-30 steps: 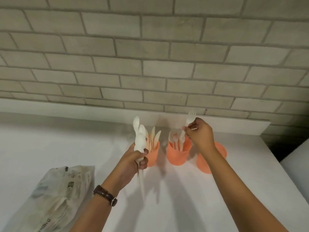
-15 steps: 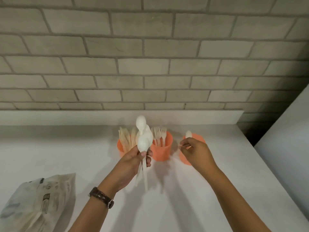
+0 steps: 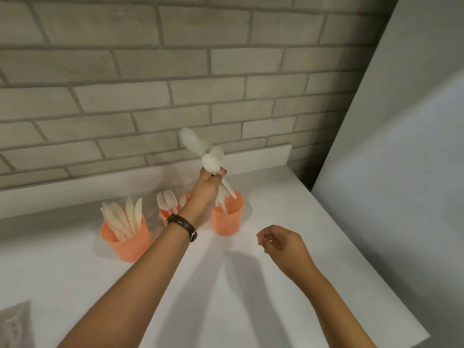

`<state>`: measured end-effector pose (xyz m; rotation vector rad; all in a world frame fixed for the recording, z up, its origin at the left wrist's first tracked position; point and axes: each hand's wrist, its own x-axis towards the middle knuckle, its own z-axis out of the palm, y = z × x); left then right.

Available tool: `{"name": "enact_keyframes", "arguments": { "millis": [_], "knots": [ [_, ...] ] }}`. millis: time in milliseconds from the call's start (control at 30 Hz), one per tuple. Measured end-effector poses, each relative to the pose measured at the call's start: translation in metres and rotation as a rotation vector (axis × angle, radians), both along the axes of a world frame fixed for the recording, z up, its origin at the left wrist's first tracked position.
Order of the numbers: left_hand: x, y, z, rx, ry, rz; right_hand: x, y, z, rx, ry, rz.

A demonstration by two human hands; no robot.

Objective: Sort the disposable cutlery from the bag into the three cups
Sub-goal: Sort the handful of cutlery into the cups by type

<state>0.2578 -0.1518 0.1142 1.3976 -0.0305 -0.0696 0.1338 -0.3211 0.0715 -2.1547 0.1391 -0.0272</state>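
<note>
**Spoons [image 3: 212, 159] held handles-down over the right-hand cup [image 3: 228, 222]**

The bundle is gripped by the left hand [image 3: 207, 189], its fingers curled tight round the necks just under the bowls, and the handle tips are dipped inside the rim. The step is judged best done if the handles are lowered to the bottom before the grip is eased, so that the light cup is not tipped. It could be steadied by the right hand [image 3: 281, 243], held near above the surface [image 3: 251, 297], fingers loosely curled with nothing seen in them. Knives [image 3: 123, 217] are stood in the left cup [image 3: 126, 247], and forks [image 3: 168, 198] in the middle cup [image 3: 164, 215], partly hidden. The bag [image 3: 15, 322] is seen at the lower left.
</note>
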Motion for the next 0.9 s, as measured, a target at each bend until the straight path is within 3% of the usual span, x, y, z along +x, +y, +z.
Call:
{"name": "enact_keyframes", "arguments": {
  "millis": [233, 500, 733, 900],
  "knots": [
    [0.020, -0.031, -0.030, 0.273, 0.033, 0.013, -0.008, -0.007, -0.004, 0.068, 0.017, -0.016],
    [-0.003, -0.022, -0.043, 0.198, 0.225, 0.161, -0.004, 0.000, -0.002, 0.076, -0.004, 0.065],
    [-0.082, 0.046, -0.027, 0.318, 0.082, 0.205, 0.002, 0.042, -0.008, 0.059, 0.024, 0.248],
    [-0.159, 0.137, -0.037, 0.431, 0.134, 0.272, -0.007, 0.111, -0.020, 0.071, 0.064, 0.473]
  ]
}}
